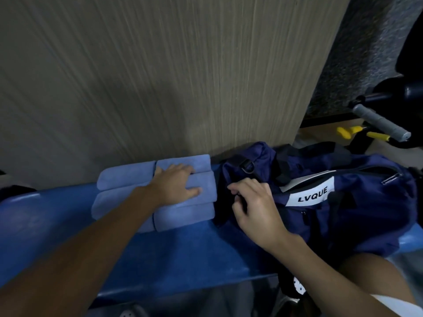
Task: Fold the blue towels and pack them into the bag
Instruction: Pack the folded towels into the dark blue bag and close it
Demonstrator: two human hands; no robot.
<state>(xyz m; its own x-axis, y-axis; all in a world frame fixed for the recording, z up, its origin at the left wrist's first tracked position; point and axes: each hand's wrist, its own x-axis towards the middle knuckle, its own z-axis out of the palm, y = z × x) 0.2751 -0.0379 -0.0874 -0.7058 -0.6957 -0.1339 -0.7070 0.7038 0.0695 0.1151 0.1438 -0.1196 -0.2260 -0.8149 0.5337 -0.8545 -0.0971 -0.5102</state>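
Resting flat on the folded blue towels (123,177), the left hand (176,184) has its fingers (194,191) straight and spread, pressing down on the stack without curling round it. The towels lie as small folded pads, packed side by side in rows on the blue table (183,252). Some sit directly under the left fingers, others just to their left and just nearer the person, where the forearm crosses them. None of them is in the bag.

Just to the right of the left fingers, and touching the towels' edge, is the near end of the dark navy bag (343,213). It lies on its side on the same table. The right hand (254,207) is on that end with its fingers curled, the thumb and forefinger pinching a small black part of the bag. Whether this is a zip pull or a strap end cannot be told. A metal ring (248,167) on a black strap sits just beyond the right fingers, and a white label (311,195) reading LVQUE lies to their right.

Beyond both hands rises a wood-grain panel (160,76). Far to the right of the right fingers are yellow-handled tools (350,130) and a grey handle (380,123).
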